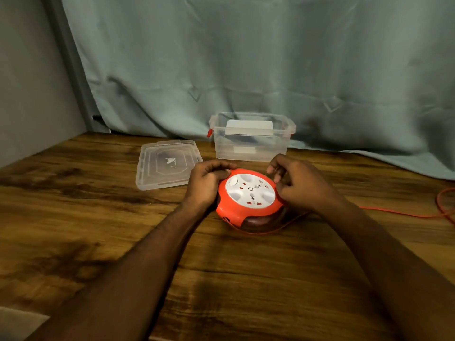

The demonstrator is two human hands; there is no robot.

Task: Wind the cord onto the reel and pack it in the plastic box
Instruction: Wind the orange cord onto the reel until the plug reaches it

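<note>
Item 1. Cord reel (248, 196): round, orange housing with a white socket face turned up and slightly toward the viewer; it sits on the tabletop (73, 217) near the middle, tilted rather than flat.

Item 2. Left hand (205, 183): grip closed around the reel's left rim, fingers curled over the upper edge, thumb against the orange rim.

Item 3. Right hand (300, 185): on the reel's right edge, fingers curled; grip narrow, pinched at the rim. Whether it holds the cord or only the housing cannot be told.

Item 4. Orange cord (398, 212): one thin loop runs under the near side of the reel; from there a length trails right across the tabletop, passing beneath the right forearm, and curls in a loop at the frame's right edge. Most of this stretch lies off the reel.

Item 5. Plastic box (251, 146): clear, rectangular, red latches at both ends, open-topped, standing upright behind the reel against the curtain. A pale flat shape shows through its walls; its nature is unclear.

Item 6. Box lid (168, 164): clear, lying flat on the tabletop, just left of the box and just beyond the left hand.

Item 7. Curtain (246, 65): grey-green cloth hanging behind the tabletop, its hem resting on the surface at right.
</note>
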